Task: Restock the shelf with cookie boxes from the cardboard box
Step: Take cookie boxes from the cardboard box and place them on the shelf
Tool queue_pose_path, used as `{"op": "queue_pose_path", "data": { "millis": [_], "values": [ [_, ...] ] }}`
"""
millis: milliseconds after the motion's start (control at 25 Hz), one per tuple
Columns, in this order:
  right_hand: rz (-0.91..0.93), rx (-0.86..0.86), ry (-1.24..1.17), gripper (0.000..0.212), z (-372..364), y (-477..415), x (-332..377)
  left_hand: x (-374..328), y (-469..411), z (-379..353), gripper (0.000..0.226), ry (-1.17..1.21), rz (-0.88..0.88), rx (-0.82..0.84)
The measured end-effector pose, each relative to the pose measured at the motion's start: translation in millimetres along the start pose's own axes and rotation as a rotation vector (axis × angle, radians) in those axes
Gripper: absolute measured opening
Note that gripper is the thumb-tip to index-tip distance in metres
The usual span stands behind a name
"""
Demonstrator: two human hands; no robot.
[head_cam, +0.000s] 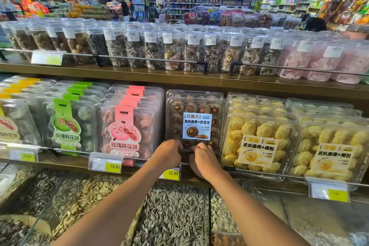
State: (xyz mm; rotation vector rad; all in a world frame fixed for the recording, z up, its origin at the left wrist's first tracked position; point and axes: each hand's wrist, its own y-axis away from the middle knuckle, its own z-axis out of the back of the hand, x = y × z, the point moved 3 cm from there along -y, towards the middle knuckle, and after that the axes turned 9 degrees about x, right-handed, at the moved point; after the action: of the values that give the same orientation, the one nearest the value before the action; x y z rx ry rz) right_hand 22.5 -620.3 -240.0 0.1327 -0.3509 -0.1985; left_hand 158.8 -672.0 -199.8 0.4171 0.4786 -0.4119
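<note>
Left hand (169, 154) + right hand (203, 161) curled on chocolate cookie box (194, 110) bottom edge. Risk: uneven push skews box, snags rail (79, 152), knocks price tag (172, 173) loose.

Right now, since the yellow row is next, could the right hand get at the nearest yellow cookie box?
Probably yes. The right hand is at the lower edge of the chocolate cookie box; the yellow cookie box stands right of it, with only a thin low rail in front.

The lower edge of the clear plastic box of chocolate cookies (194, 118) is hidden behind the left hand (168, 154) and right hand (203, 161) — digits on the far-right yellow price tag (337, 195) are too blurred to read.
</note>
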Motion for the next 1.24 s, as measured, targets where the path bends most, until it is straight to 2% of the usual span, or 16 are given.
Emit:
{"op": "queue_pose_path", "data": {
  "millis": [120, 360, 520, 880, 1080, 1240],
  "values": [
    [0.029, -0.015, -0.012, 0.036, 9.6, -5.0, -2.1, -1.1, -10.7, 0.7, 0.048, -0.064, -0.008, 0.063],
    [0.037, 0.023, -0.021, 0.04, 14.0, -11.0, 3.5, 2.5, -17.8, 2.5, 0.057, -0.108, -0.027, 0.066],
    [0.029, 0.04, -0.039, 0.041, 13.4, 1.6, 9.1, 6.6, -3.5, 3.1, 0.055, -0.12, -0.068, 0.047],
    [-0.059, 0.035, -0.055, 0.055, 14.7, 92.4, 39.2, 26.6, 98.7, 5.7, 0.055, -0.297, -0.285, -0.087],
    [-0.063, -0.113, 0.017, 0.068, 6.6, 147.9, 60.9, 66.9, 147.0, -6.7, 0.072, -0.467, -0.29, -0.079],
    [-0.085, -0.08, 0.075, 0.073, -16.2, 185.0, 66.2, 102.2, 178.0, -17.4, 0.075, -0.508, -0.253, -0.095]
  ]
}}
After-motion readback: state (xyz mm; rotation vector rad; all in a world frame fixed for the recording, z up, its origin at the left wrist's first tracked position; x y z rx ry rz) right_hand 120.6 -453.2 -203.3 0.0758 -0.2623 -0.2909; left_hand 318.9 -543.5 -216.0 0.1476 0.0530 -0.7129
